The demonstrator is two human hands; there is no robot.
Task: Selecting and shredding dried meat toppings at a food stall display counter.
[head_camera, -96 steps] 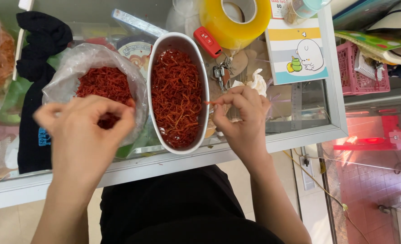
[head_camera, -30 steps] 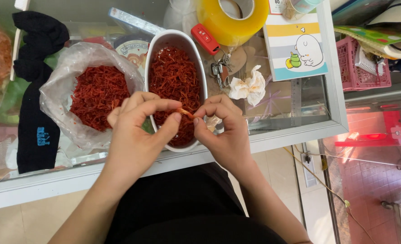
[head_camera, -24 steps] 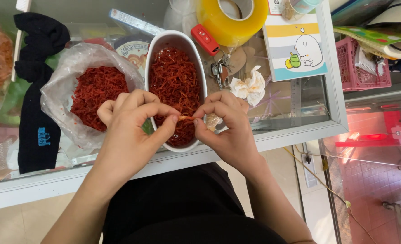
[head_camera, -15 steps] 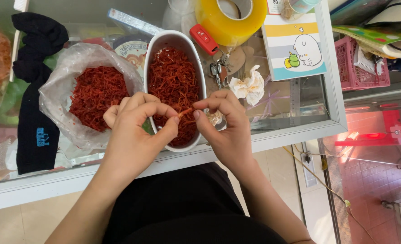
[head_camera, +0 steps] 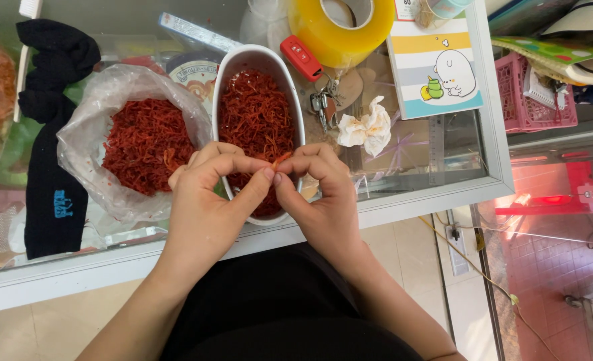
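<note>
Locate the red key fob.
Head view, upper middle: the red key fob lies on the glass counter between the white oval dish and the yellow tape roll.

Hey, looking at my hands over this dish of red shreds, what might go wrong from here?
The left hand and right hand pinch one small red shred over the near end of the white oval dish; it may drop past the rim onto the glass counter. The open plastic bag beside your left hand could spill if nudged.
</note>
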